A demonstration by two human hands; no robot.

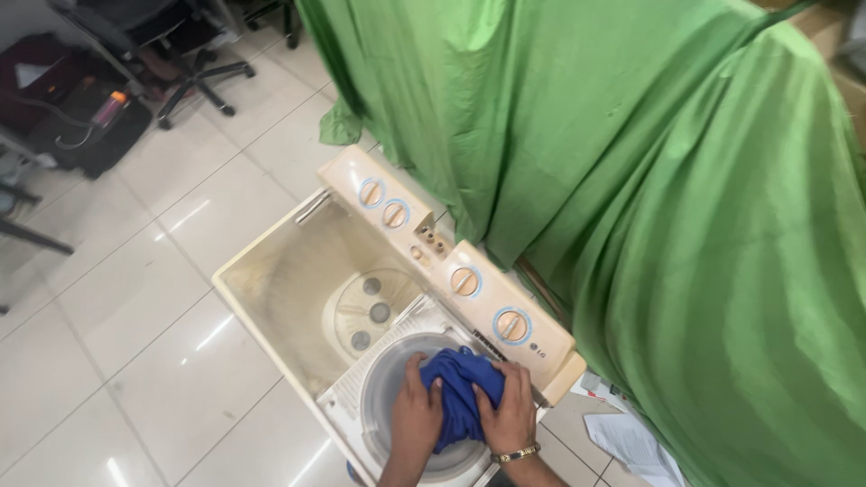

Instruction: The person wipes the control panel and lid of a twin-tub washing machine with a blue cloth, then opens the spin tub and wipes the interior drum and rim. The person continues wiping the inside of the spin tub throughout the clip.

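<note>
Looking down from the head view, I see both hands pressed on a blue cloth (pixel 462 390) bunched in the round spin tub (pixel 383 397) of a cream twin-tub washing machine (pixel 271 271). My left hand (pixel 417 410) lies on the cloth's left side with its fingers (pixel 424 379) curled over the fabric; my right hand (pixel 511 413) clamps the right side, fingers bent down into the folds, a gold bracelet (pixel 516 455) around the wrist. Both forearms are cut off by the lower edge of the frame, and the cloth's underside is hidden inside the tub.

Beyond the hands, the larger wash tub (pixel 361 307) stands open, its smooth plastic walls yellowed and a ribbed disc at the bottom. Along the machine's far rim runs a control panel (pixel 451 266) with 4 round dials ringed in blue. Loose white papers (pixel 631 442) lie on the floor just right of the machine, partly tucked under a big green sheet (pixel 649 180) that drapes in soft creases over something I cannot make out.

The floor (pixel 135 298) is glossy white tile, bright with ceiling-light reflections. Far off at the upper left stand black office chairs (pixel 194 54) on wheeled bases and a dark bag (pixel 86 126), both cropped by the frame.
</note>
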